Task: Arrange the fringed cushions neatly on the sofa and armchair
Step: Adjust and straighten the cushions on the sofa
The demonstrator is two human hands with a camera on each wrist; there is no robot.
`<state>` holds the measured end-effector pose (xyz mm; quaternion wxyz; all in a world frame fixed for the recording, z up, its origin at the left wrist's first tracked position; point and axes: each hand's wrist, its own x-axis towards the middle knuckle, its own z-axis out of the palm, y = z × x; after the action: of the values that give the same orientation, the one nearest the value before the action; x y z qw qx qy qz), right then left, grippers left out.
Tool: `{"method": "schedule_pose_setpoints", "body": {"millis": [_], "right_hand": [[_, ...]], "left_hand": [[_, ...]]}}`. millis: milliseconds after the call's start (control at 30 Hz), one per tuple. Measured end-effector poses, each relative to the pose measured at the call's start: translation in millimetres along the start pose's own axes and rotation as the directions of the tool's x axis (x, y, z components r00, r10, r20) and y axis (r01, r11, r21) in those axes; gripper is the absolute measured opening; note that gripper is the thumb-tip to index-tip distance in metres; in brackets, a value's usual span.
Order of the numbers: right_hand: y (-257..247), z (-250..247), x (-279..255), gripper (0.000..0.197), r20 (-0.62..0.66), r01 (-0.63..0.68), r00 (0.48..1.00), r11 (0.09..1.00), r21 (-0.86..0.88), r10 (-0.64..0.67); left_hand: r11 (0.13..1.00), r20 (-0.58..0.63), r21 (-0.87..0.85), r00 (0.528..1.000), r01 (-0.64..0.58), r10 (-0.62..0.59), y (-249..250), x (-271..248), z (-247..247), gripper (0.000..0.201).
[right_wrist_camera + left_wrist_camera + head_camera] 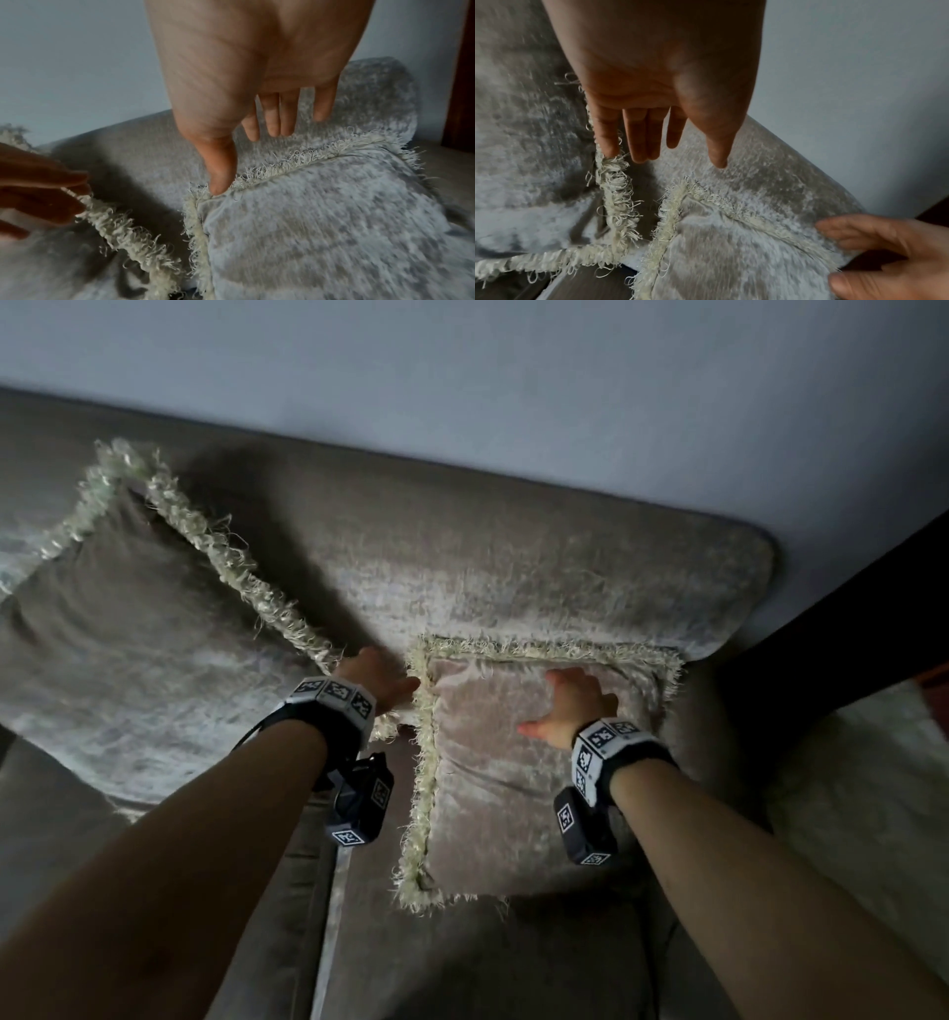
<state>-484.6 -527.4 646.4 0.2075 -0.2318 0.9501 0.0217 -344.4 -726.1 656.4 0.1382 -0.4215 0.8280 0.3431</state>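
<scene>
Two grey velvet cushions with cream fringe lean on the sofa back (513,567). The left cushion (128,634) stands tilted on a corner like a diamond. The right cushion (513,788) stands square at the sofa's right end. My left hand (380,680) is between them, fingers straight, and its little finger touches the left cushion's fringe (613,182). My right hand (575,706) lies open against the right cushion's upper face. Its thumb tip (221,186) touches the fringe at the right cushion's (321,223) top left corner. Neither hand grips anything.
A pale wall (513,377) rises behind the sofa. Dark wooden furniture (847,608) stands close to the sofa's right end, with a pale surface (873,788) below it. The sofa seat (462,968) shows in front of the cushions.
</scene>
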Motion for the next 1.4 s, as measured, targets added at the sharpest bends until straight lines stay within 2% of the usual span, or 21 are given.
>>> {"method": "schedule_pose_setpoints", "body": {"millis": [133, 200, 300, 400, 467, 533, 567, 600, 633, 667, 700, 767, 833, 867, 900, 1000, 1067, 1133, 1200, 1300, 1400], "right_hand": [[27, 8, 34, 0.097, 0.005, 0.034, 0.999, 0.995, -0.098, -0.034], [44, 11, 58, 0.104, -0.015, 0.055, 0.998, 0.99, -0.128, -0.057], [63, 22, 106, 0.118, -0.021, 0.105, 0.994, 0.978, -0.181, -0.111], [83, 54, 151, 0.132, 0.028, 0.149, 0.989, 0.963, -0.227, -0.146], [97, 79, 176, 0.13, -0.02, 0.19, 0.98, 0.957, -0.218, -0.199], [103, 93, 194, 0.127, -0.065, 0.224, 0.967, 0.946, -0.232, -0.245], [105, 98, 200, 0.127, -0.046, 0.234, 0.966, 0.935, -0.265, -0.255], [106, 99, 204, 0.128, -0.026, 0.25, 0.963, 0.926, -0.281, -0.268], [106, 98, 207, 0.126, -0.014, 0.265, 0.96, 0.922, -0.281, -0.28], [107, 97, 209, 0.12, -0.01, 0.276, 0.957, 0.921, -0.275, -0.289], [111, 95, 206, 0.109, -0.008, 0.277, 0.957, 0.925, -0.26, -0.289], [126, 89, 194, 0.082, -0.019, 0.282, 0.956, 0.935, -0.217, -0.293], [147, 75, 183, 0.065, -0.005, 0.274, 0.96, 0.945, -0.176, -0.279], [158, 64, 177, 0.062, 0.015, 0.258, 0.966, 0.952, -0.166, -0.259], [167, 49, 172, 0.061, 0.026, 0.231, 0.973, 0.96, -0.158, -0.229], [189, 6, 156, 0.072, 0.097, 0.122, 0.989, 0.988, -0.096, -0.113], [196, -12, 144, 0.087, 0.163, 0.073, 0.984, 0.997, -0.009, -0.071], [199, -22, 135, 0.102, 0.179, 0.042, 0.982, 0.995, 0.095, -0.058], [199, -24, 128, 0.107, 0.172, 0.006, 0.984, 0.975, 0.223, -0.045], [198, -16, 128, 0.103, 0.172, -0.029, 0.985, 0.945, 0.325, -0.029], [205, -3, 133, 0.09, 0.185, -0.055, 0.983, 0.935, 0.35, -0.011]], "left_hand": [[0.978, 0.012, -0.111, 0.984, 0.177, -0.177, -10, 30, 52, 0.111], [0.975, 0.025, -0.079, 0.979, 0.206, -0.204, -11, 37, 83, 0.124], [0.94, 0.068, -0.171, 0.955, 0.296, -0.288, -15, 60, 134, 0.133], [0.928, 0.113, -0.184, 0.945, 0.324, -0.307, -18, 86, 193, 0.136], [0.915, 0.122, -0.232, 0.943, 0.331, -0.31, -25, 108, 237, 0.141], [0.865, 0.194, -0.294, 0.912, 0.406, -0.362, -37, 124, 275, 0.141], [0.851, 0.241, -0.329, 0.907, 0.41, -0.344, -43, 129, 294, 0.127], [0.856, 0.252, -0.348, 0.917, 0.383, -0.308, -45, 130, 304, 0.096], [0.858, 0.195, -0.363, 0.93, 0.362, -0.31, -40, 130, 304, 0.054], [0.866, 0.16, -0.343, 0.931, 0.364, -0.328, -33, 125, 300, 0.024], [0.865, 0.137, -0.335, 0.927, 0.374, -0.348, -27, 117, 294, 0.023], [0.837, 0.153, -0.339, 0.903, 0.429, -0.401, -11, 97, 281, 0.032], [0.853, 0.116, -0.312, 0.908, 0.418, -0.402, -4, 88, 275, 0.077], [0.874, 0.086, -0.289, 0.92, 0.39, -0.382, 5, 83, 268, 0.086], [0.893, 0.06, -0.262, 0.93, 0.365, -0.363, 21, 74, 254, 0.084], [0.95, 0.021, -0.139, 0.96, 0.28, -0.279, 78, 47, 188, 0.046], [0.979, 0.009, -0.033, 0.979, 0.201, -0.201, 107, 43, 141, 0.041], [0.988, -0.033, 0.016, 0.988, 0.152, -0.151, 130, 42, 99, 0.05], [0.994, -0.082, 0.046, 0.992, 0.101, -0.097, 143, 47, 71, 0.061], [0.985, -0.097, 0.143, 0.992, 0.095, -0.082, 154, 55, 58, 0.078], [0.962, -0.126, 0.238, 0.986, 0.134, -0.106, 148, 71, 73, 0.094]]}}
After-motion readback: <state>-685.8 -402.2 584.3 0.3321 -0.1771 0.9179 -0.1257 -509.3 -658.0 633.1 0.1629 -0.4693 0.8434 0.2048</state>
